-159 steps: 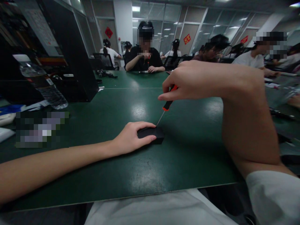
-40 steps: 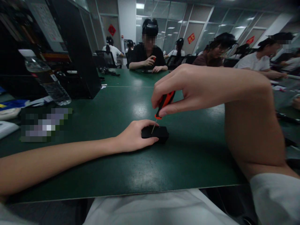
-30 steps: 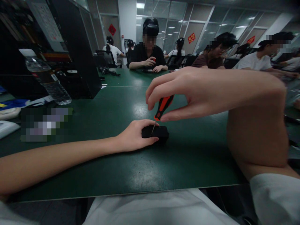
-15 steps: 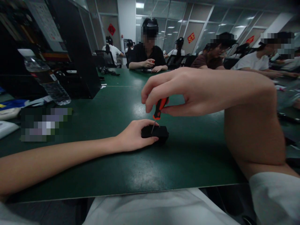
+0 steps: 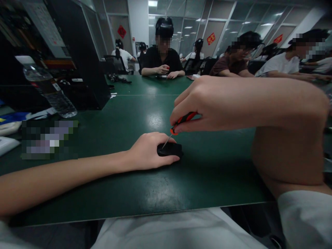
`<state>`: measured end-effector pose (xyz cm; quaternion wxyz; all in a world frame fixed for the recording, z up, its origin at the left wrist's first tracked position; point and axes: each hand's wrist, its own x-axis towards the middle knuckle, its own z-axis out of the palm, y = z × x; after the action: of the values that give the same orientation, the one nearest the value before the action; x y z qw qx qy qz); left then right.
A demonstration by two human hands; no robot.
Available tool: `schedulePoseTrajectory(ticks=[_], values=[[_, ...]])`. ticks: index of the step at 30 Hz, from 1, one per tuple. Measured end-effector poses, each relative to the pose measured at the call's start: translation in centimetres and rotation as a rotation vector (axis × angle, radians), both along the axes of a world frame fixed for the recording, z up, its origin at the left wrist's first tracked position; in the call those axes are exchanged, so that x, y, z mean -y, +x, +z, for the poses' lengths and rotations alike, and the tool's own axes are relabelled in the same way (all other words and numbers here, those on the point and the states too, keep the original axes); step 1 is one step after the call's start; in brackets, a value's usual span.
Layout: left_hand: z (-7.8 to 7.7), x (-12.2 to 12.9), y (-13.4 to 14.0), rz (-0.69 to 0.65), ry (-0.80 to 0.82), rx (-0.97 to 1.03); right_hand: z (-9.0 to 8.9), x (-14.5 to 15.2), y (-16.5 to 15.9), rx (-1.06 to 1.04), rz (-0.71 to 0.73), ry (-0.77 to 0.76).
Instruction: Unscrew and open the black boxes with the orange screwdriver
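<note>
My left hand (image 5: 149,151) rests on the green table (image 5: 124,193), thumb and fingers gripping a small black box-like device (image 5: 172,149) from its left side. My right hand (image 5: 199,103) hovers above it with the wrist bent, closed around a screwdriver (image 5: 185,118) that has an orange-and-black handle. The screwdriver's thin metal shaft slants down to the left, and its tip meets the top of the device near my left hand. Whether the tip sits in a screw is too small to tell.
At the left stand a plastic water bottle (image 5: 49,86) and an open black cabinet or computer case (image 5: 88,62). A blurred-out flat item (image 5: 49,140) lies nearer to me. Across the table a person in black (image 5: 163,58) works with their hands; more people sit at the right.
My right hand has moved slightly right and closed more tightly around the screwdriver, whose handle now leans further right. The black device is tilted differently in my left hand.
</note>
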<state>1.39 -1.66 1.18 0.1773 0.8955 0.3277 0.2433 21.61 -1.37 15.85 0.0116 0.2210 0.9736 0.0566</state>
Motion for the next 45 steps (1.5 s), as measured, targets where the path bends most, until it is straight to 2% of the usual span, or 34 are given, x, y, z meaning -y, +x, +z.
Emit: schedulePoseTrajectory(ticks=[6,12,17,24,32,35,39,45], values=[[-0.6,-0.3,0.1,0.034,-0.049,0.006,-0.1,1.3,-0.7,0.002,0.056,0.097],[-0.7,-0.6,-0.1,0.038,-0.036,-0.02,-0.2,1.8,-1.0,0.016,0.036,0.17],[-0.5,-0.8,-0.2,0.004,-0.021,-0.038,-0.4,1.5,-0.8,0.014,0.016,0.14],[0.8,-0.4,0.1,-0.007,-0.002,-0.164,-0.5,0.6,-0.6,-0.001,-0.006,0.124],[0.0,-0.2,0.5,0.041,-0.039,-0.11,-1.0,1.2,-0.6,0.008,-0.018,0.22],[0.2,-0.2,0.6,0.022,-0.062,-0.105,-1.8,1.1,0.7,0.03,-0.052,0.233],[0.6,-0.1,0.7,-0.032,-0.07,-0.079,-3.0,1.3,4.3,0.042,-0.029,0.151],[0.7,-0.1,0.6,-0.056,-0.078,-0.074,-4.8,3.0,9.6,-0.092,-0.181,0.072]])
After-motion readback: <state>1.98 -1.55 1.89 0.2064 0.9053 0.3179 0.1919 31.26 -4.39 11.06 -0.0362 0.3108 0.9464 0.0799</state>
